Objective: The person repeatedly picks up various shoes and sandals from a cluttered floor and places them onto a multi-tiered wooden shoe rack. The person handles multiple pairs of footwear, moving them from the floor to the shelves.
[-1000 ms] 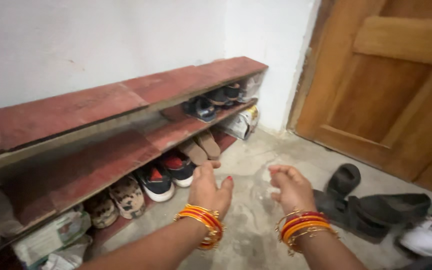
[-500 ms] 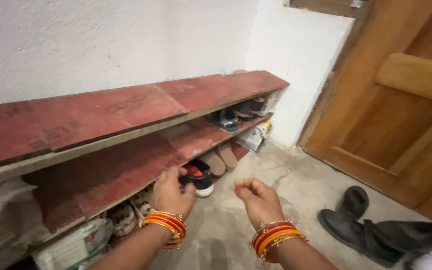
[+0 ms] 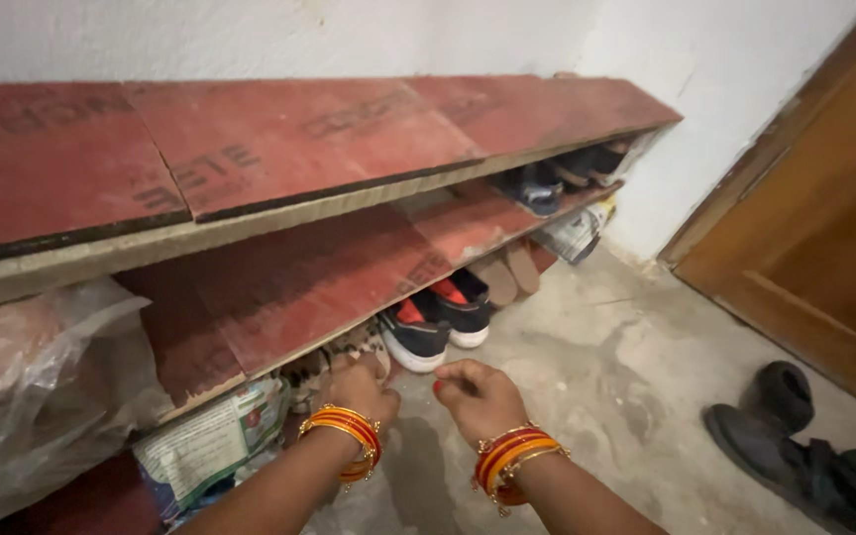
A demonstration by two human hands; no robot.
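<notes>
Reaching at lower centre of the frame, the left hand (image 3: 359, 388) touches the spotted shoes (image 3: 334, 359) under the red rack (image 3: 279, 287), grip hidden, nothing lifted out, while the right hand (image 3: 478, 394) hangs loosely curled, empty.

Sneakers (image 3: 438, 322) beside hands; open floor (image 3: 587, 376) rightward

The spotted shoes (image 3: 344, 359) sit on the floor under the low red shelf. There are 2 of them, side by side. They are tan with dark brown spots, like a leopard. Their toes point out toward the room. The shelf edge hides their backs, and the left hand (image 3: 357, 389) rests on the front of 1, covering part of it.
</notes>
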